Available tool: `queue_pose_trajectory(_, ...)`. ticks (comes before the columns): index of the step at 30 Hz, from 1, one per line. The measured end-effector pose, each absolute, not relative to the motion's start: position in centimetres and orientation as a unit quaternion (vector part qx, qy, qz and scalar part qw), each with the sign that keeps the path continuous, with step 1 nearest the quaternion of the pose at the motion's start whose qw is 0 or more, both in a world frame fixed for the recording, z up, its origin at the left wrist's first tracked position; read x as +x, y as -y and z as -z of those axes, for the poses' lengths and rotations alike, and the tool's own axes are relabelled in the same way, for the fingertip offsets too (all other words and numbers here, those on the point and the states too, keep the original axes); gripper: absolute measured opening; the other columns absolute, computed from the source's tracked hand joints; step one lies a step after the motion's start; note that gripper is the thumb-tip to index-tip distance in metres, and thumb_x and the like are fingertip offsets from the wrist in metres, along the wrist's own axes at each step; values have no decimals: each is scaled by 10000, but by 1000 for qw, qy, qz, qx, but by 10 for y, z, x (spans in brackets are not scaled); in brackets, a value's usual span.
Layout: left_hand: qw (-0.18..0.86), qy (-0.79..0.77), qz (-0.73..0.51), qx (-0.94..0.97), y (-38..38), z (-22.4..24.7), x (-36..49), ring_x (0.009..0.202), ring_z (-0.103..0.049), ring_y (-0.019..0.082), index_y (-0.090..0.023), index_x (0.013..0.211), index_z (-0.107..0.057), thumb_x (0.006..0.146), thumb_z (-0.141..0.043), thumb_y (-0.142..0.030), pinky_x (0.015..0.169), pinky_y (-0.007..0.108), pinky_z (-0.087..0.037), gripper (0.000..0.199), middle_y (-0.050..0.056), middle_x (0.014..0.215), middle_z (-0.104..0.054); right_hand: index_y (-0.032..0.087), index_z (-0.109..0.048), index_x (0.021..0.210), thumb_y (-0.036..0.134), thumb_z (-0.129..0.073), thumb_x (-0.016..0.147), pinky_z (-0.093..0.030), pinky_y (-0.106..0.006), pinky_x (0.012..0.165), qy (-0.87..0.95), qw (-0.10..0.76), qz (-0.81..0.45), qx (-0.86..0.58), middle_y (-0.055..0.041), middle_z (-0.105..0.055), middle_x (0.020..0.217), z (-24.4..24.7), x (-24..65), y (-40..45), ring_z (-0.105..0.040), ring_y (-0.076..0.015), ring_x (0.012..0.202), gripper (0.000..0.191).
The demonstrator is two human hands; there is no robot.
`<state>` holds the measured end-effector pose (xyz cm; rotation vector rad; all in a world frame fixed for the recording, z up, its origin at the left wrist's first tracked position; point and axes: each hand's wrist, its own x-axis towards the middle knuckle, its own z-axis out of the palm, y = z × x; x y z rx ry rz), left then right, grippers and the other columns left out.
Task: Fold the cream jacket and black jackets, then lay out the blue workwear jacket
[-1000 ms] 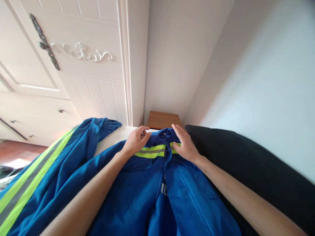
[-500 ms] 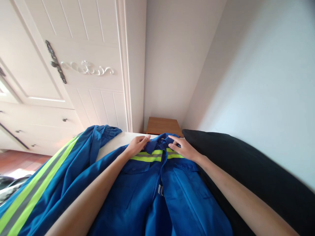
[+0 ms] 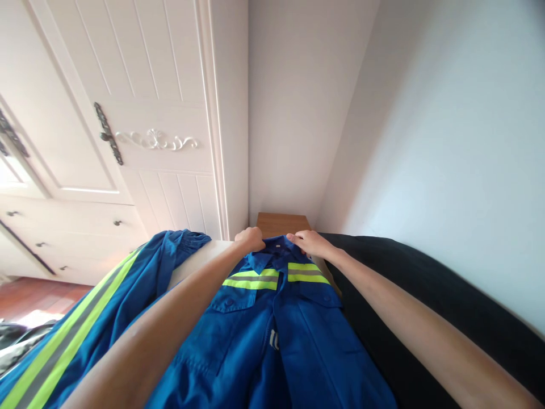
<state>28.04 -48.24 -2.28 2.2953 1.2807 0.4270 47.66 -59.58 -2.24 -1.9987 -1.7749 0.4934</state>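
A blue work jacket point(image 3: 315, 329) with yellow and grey reflective bands lies front up, its collar pointing away from me. At the left side of the collar my left hand point(image 3: 251, 238) is closed on the fabric. My right hand point(image 3: 310, 242) pinches the collar's right side. White lettering shows inside the front opening. Blue cloth with a long reflective stripe and a gathered end point(image 3: 157, 272) lies to the left, partly behind my left forearm.
A small brown wooden stand point(image 3: 281, 224) is beyond the collar. White cabinets point(image 3: 170, 187) rise at the left. Black fabric point(image 3: 395, 284) lies along the right, beside a pale wall point(image 3: 460, 142). Reddish floor point(image 3: 38, 295) shows at the lower left.
Both hands have closed on the collar area, where their fingers were looser before. The collar is spread wider and the jacket front lies straighter. The view has tilted slightly up.
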Motion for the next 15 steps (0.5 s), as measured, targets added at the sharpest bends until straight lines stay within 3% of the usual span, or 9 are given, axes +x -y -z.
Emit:
queue_pose_trajectory(4, 165, -510, -224, 814, 476, -14, 247, 974, -649, 366, -165, 630, -668, 616, -652, -169, 761, 389, -476, 22, 168, 860, -706, 215, -386, 482, 770, -414, 871, -316, -284, 504, 626, 262, -69, -731, -9, -487, 463, -5, 485, 626, -488, -150, 471, 679)
queue_pose_trajectory(6, 172, -518, -242, 802, 471, -36, 234, 880, -663, 317, -162, 619, -655, 628, -632, -178, 699, 346, -482, 29, 144, 800, -701, 211, -349, 453, 739, -525, 833, -281, -279, 486, 620, 276, -69, -731, 10, -425, 431, -19, 489, 638, -440, -127, 452, 675)
queue_pose_trajectory(9, 222, -520, -254, 784, 462, -59, 225, 605, -622, 205, -160, 594, -617, 656, -591, -200, 550, 284, -461, 78, 86, 653, -665, 199, -442, 498, 622, -681, 784, -315, -254, 480, 608, 299, -87, -731, 21, -478, 461, -34, 495, 641, -465, -113, 463, 563)
queue_pose_trajectory(12, 255, -517, -274, 770, 457, -66, 223, 496, -552, 153, -165, 623, -597, 683, -561, -222, 477, 258, -432, 90, 39, 594, -619, 189, -599, 788, 457, -801, 722, -422, -227, 518, 558, 353, -131, -740, 11, -616, 628, -37, 502, 627, -573, -131, 553, 342)
queue_pose_trajectory(15, 261, -496, -292, 775, 460, -60, 220, 574, -572, 150, -169, 645, -606, 691, -576, -233, 496, 230, -427, 85, 11, 606, -587, 183, -570, 1181, 368, -797, 743, -540, -278, 707, 522, 395, -195, -730, -62, -711, 925, -34, 507, 615, -679, -186, 797, 527)
